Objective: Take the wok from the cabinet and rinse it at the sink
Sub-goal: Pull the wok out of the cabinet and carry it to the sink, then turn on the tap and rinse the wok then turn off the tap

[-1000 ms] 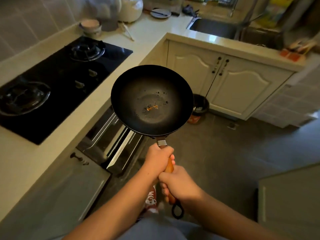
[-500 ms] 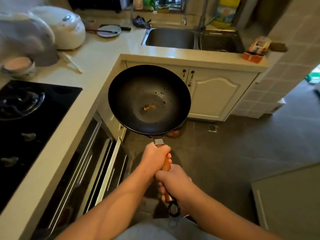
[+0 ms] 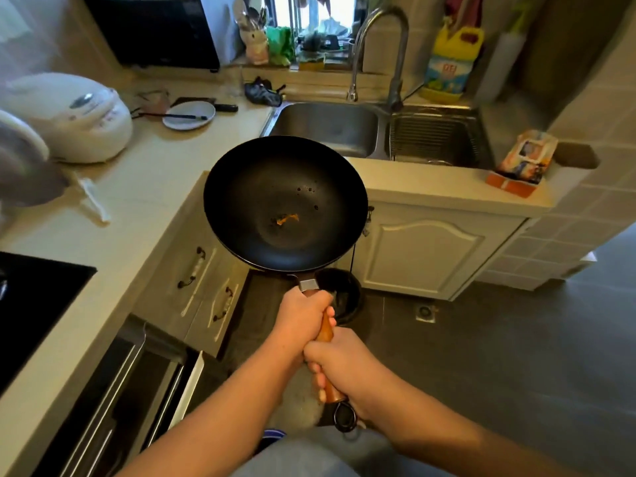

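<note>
Both arms reach forward, left grip (image 3: 303,316) ahead of right grip (image 3: 339,364), both fists closed.

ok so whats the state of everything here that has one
wok: held level above the floor, short of the sink, orange scrap inside
left hand: gripping the handle near the pan
right hand: gripping the handle lower down
faucet: no water seen running
left sink basin: empty
lower pull-out rack: pulled open
white cabinet door: shut
rice cooker: lid closed

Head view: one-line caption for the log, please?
Both hands, left hand ahead of right hand, carry a black wok toward the double sink.
</note>
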